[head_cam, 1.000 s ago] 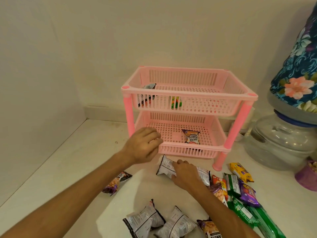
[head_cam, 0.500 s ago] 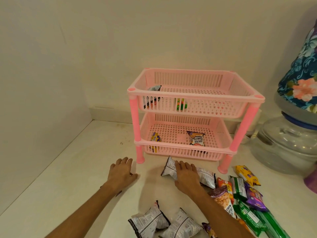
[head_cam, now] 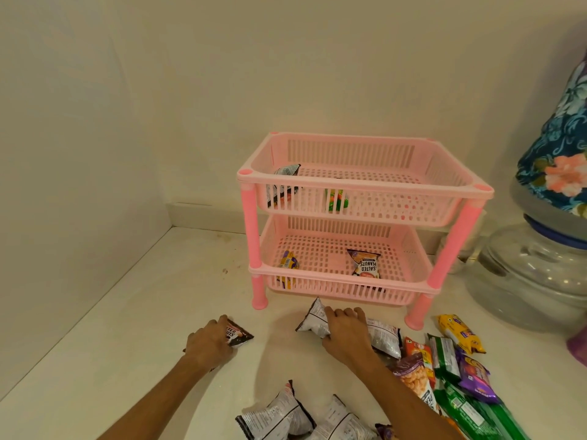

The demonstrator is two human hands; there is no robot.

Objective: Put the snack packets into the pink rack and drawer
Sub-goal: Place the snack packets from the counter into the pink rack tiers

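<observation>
A pink two-tier rack (head_cam: 365, 182) stands on the white counter. Its upper basket holds a silver packet (head_cam: 284, 177) and a green packet (head_cam: 336, 200). In the lower basket lie a yellow packet (head_cam: 288, 268) and a salted peanuts packet (head_cam: 366, 265). My left hand (head_cam: 209, 342) is closed on a small dark peanut packet (head_cam: 239, 335) lying on the counter, left of the rack's front leg. My right hand (head_cam: 344, 333) presses on a silver packet (head_cam: 381, 336) in front of the rack.
Two silver packets (head_cam: 276, 417) lie near the bottom edge. A heap of orange, green, purple and yellow packets (head_cam: 451, 366) covers the counter at right. A clear water dispenser (head_cam: 533, 274) with a floral-covered bottle (head_cam: 562, 160) stands right of the rack. Walls close off the left and back.
My left hand came back from the rack's lower basket, leaving a yellow packet there, and dropped onto the dark packet on the counter. My right hand stayed on the silver packet.
</observation>
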